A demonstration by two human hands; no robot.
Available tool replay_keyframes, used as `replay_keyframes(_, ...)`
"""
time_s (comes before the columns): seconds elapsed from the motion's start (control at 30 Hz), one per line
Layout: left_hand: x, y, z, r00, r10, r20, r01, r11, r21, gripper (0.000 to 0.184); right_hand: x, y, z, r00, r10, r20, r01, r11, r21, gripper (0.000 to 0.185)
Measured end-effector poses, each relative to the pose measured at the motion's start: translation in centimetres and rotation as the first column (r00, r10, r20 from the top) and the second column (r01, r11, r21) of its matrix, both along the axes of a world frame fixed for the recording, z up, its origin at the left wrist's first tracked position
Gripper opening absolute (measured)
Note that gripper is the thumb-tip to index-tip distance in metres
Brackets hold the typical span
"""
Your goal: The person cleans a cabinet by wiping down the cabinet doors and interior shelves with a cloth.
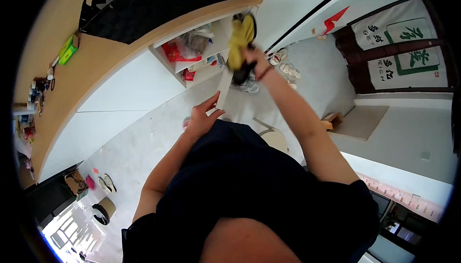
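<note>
My right hand (257,61) is closed around a yellow-and-black bundle (241,39), smeared by motion; its exact kind cannot be made out. The bundle is held up in front of the right side of an open white cabinet (165,61). With thumb and fingers, my left hand (204,116) grips the outer edge of the cabinet door (223,90), which stands swung out. Inside the cabinet, red and clear plastic bags (189,44) lie on the upper shelf, and red packets (188,74) sit lower down.
Several shoes (288,68) stand on the floor beyond the door. A round cream stool (274,141) is close by my right side. Above the cabinet runs a wooden counter (103,61) with a black basket (129,18) and a green box (68,50). A bin (103,210) stands lower left.
</note>
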State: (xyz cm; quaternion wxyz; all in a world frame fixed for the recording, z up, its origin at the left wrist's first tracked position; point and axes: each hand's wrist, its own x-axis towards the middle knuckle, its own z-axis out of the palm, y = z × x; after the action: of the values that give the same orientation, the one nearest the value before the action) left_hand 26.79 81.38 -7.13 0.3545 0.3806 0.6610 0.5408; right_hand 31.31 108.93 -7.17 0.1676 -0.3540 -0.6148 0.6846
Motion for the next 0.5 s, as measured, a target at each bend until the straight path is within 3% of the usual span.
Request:
replay_keyframes(0.03, 0.1, 0.1, 0.1, 1.0, 0.01, -0.009, -0.01, 1.0, -0.005, 0.057, 1.7, -3.7, 1.0, 0.993, 0.048, 0.106, -0.059, 0.994, 0.095, 0.037)
replay_keyframes(0.1, -0.2, 0.0, -1.2, 0.999, -0.035, -0.014, 0.035, 0.999, 0.036, 0.057, 3.9, -9.0, 2.4, 0.991, -0.031, -0.128, -0.001, 0.97, -0.244, 0.038)
replay_keyframes(0.2, 0.0, -0.4, -1.8, 0.996, -0.025, -0.08, 0.019, 0.997, -0.07, 0.058, 2.0, -4.6, 2.6, 0.991, -0.062, -0.122, 0.033, 0.974, -0.226, 0.039)
replay_keyframes(0.23, 0.0, -0.4, -1.5, 0.993, -0.013, -0.117, -0.002, 0.992, -0.129, 0.058, 0.4, -1.6, 0.6, 0.979, -0.181, -0.094, 0.158, 0.964, -0.213, 0.037)
replay_keyframes(0.27, 0.3, -0.1, -1.4, 0.999, 0.025, -0.033, -0.025, 1.0, 0.007, 0.058, -0.9, 0.8, 1.9, 0.976, -0.168, -0.139, 0.135, 0.966, -0.219, 0.029)
replay_keyframes(0.3, 0.5, 0.0, -1.2, 1.0, 0.025, -0.014, -0.024, 1.0, 0.009, 0.058, -2.2, 2.7, 3.8, 0.967, -0.246, -0.063, 0.238, 0.964, -0.118, 0.029)
replay_keyframes(0.33, 0.6, 0.1, -0.9, 1.0, 0.026, 0.004, -0.026, 1.0, 0.013, 0.058, -3.6, 4.9, 3.1, 0.949, -0.279, -0.148, 0.271, 0.96, -0.068, 0.029)
replay_keyframes(0.37, 0.7, 0.1, -0.7, 0.999, 0.028, 0.026, -0.028, 0.999, 0.015, 0.058, -4.5, 6.7, 1.8, 0.947, -0.308, -0.09, 0.304, 0.951, -0.058, 0.028)
replay_keyframes(0.43, 1.1, -0.1, -0.5, 0.996, 0.023, 0.088, -0.026, 0.999, 0.031, 0.058, -3.8, 5.2, 1.9, 0.957, -0.29, 0.011, 0.289, 0.948, -0.136, 0.026)
replay_keyframes(0.5, 0.9, 0.2, -0.9, 0.991, 0.011, 0.13, -0.02, 0.997, 0.071, 0.058, -1.0, 0.4, 0.3, 0.976, -0.134, -0.173, 0.127, 0.991, -0.051, 0.033)
